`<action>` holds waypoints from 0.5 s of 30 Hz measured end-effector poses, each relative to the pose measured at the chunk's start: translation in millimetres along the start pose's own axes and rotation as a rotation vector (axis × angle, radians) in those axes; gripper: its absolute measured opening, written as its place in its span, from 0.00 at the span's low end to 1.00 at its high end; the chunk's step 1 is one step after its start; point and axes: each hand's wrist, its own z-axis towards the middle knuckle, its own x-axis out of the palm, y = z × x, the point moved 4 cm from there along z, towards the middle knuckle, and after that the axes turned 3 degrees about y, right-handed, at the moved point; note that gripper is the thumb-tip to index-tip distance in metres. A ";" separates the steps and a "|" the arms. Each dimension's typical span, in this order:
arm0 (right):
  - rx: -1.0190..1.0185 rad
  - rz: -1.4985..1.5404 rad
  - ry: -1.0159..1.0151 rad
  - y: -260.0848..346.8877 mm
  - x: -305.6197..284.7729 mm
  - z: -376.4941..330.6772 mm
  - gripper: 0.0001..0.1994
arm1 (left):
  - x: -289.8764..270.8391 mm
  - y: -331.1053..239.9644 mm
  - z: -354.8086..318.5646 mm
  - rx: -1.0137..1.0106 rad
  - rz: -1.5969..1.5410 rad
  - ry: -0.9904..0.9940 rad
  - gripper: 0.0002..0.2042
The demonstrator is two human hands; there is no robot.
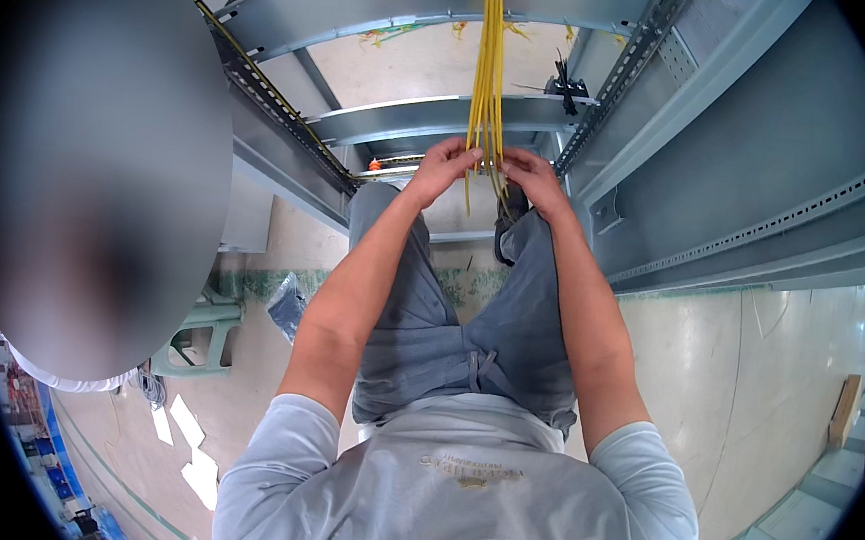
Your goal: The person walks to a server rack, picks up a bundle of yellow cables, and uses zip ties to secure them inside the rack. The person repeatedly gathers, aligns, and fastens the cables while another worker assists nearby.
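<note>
A bundle of thin yellow wires (490, 63) hangs down the middle of a grey metal cabinet frame, bound by a dark tie near the top of the view. Toward the bottom the wires fan apart, and their loose ends dangle between my hands. My left hand (443, 170) pinches wires at the left side of the bundle, thumb and fingertips together. On the right side, my right hand (533, 182) has its fingers bent around other wires of the same bundle. How many strands each hand grips is too small to tell.
Metal crossbars (433, 120) span the frame behind the wires. Black cable ties (567, 84) sit on the crossbar at right. A large grey panel (762, 153) stands on the right. At left are a green plastic stool (202, 339), a plastic bag (288, 305) and a blurred person close by.
</note>
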 end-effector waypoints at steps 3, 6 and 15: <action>0.009 0.027 0.007 2.1 3.1 -0.4 0.20 | -2.8 5.5 5.7 -0.032 0.027 -0.001 0.18; 0.013 0.072 -0.026 5.4 6.4 -3.1 0.19 | 0.3 6.7 6.0 -0.081 0.033 -0.010 0.19; 0.019 0.033 -0.006 -6.1 2.4 -0.6 0.18 | 1.3 7.4 8.4 -0.090 -0.008 -0.028 0.18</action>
